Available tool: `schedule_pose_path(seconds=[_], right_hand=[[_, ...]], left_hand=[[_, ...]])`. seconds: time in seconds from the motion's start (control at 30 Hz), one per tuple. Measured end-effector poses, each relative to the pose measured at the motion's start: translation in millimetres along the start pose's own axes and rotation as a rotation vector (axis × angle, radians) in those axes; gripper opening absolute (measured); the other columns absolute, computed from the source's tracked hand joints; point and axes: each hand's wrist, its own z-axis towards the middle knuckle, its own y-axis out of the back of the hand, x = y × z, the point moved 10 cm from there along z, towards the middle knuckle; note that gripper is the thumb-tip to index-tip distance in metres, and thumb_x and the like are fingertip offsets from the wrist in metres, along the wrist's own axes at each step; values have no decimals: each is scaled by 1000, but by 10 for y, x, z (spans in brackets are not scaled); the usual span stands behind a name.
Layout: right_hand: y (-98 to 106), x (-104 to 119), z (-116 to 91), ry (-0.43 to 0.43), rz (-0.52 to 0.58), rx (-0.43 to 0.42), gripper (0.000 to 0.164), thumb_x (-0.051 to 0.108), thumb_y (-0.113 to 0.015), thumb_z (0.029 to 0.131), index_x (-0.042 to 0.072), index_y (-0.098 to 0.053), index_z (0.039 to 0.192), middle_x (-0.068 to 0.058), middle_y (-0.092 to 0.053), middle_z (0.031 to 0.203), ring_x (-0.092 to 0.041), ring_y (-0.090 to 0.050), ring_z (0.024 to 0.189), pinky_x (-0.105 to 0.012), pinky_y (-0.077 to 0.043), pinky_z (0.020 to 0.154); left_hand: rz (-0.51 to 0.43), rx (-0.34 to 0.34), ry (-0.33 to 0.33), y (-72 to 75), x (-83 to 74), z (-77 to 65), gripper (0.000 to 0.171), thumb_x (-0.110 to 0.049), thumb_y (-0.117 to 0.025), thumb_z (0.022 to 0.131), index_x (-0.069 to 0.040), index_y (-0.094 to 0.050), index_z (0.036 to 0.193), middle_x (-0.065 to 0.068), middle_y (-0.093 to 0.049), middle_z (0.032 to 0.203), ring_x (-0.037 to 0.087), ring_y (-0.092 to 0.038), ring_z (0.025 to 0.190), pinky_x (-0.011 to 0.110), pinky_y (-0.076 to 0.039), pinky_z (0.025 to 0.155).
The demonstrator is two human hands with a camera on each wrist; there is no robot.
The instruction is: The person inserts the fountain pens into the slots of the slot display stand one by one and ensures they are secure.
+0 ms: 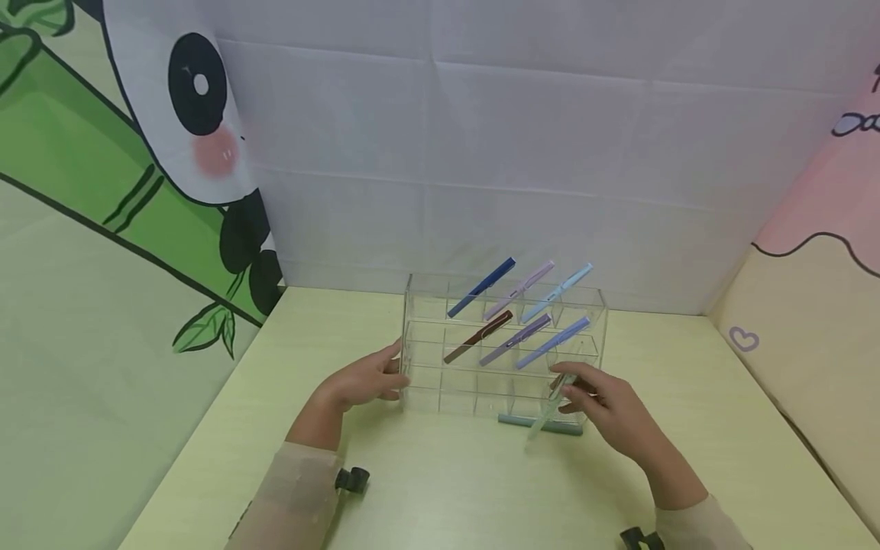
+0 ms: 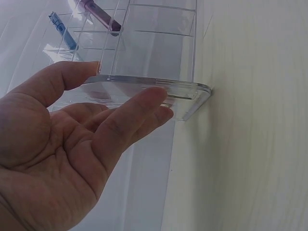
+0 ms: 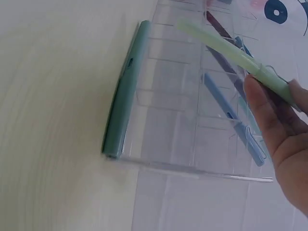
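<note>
A clear acrylic pen rack (image 1: 422, 357) with stepped tiers stands on the table. At its left side is my left hand (image 1: 367, 378), thumb and fingertips touching the side panel (image 2: 139, 79), with a wide gap between thumb and fingers. My right hand (image 1: 605, 401) pinches a light green pen (image 3: 231, 52) near its clip end, in front of the rack's right part. This pen slants, its other end pointing down and forward. Below it a dark green pen (image 3: 126, 91) lies along the rack's front edge.
In the back tier lean a dark blue pen (image 1: 481, 288), a pale purple pen (image 1: 519, 290) and a light blue pen (image 1: 557, 293). The middle tier holds a brown pen (image 1: 477, 337), a purple pen (image 1: 516, 340) and a periwinkle pen (image 1: 553, 343). Behind hangs a white cloth (image 1: 516, 153).
</note>
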Motion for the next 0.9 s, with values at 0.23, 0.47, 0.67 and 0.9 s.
schedule_pose_path(seconds=[0.23,0.47,0.67,0.9], right_hand=[[71,59,233,15,296,-140,31,9,-56,100,-2,-55,129,-21,-60,104,-27,-69,85,-39,-59,74],[73,141,451,3,281,-295,30,12,-60,98,-1,-60,125,-15,-60,105,-23,-69,84,-34,-59,76],[-57,105,543,4,250,-297,35,16,-60,98,1,-53,129,-13,-61,111,-16,-68,88,-37,-59,80],[-250,1,607,-20,132,-230,28,26,-59,99,14,-60,124,-3,-67,113,-14,-68,93,-30,-57,84]], left_hand=[[17,24,-20,-18,-20,17,82,-26,-58,99,-29,-3,159,21,-37,154,38,-59,121,61,-33,110],[11,18,-24,-26,-3,31,81,-24,-59,99,-30,-5,159,20,-39,153,38,-58,123,57,-39,107],[4,23,-22,-38,2,59,81,-25,-59,99,-30,-6,159,19,-40,152,36,-59,122,57,-38,108],[-3,27,-31,-24,15,62,81,-24,-59,99,-30,-6,159,17,-39,154,35,-55,127,55,-41,106]])
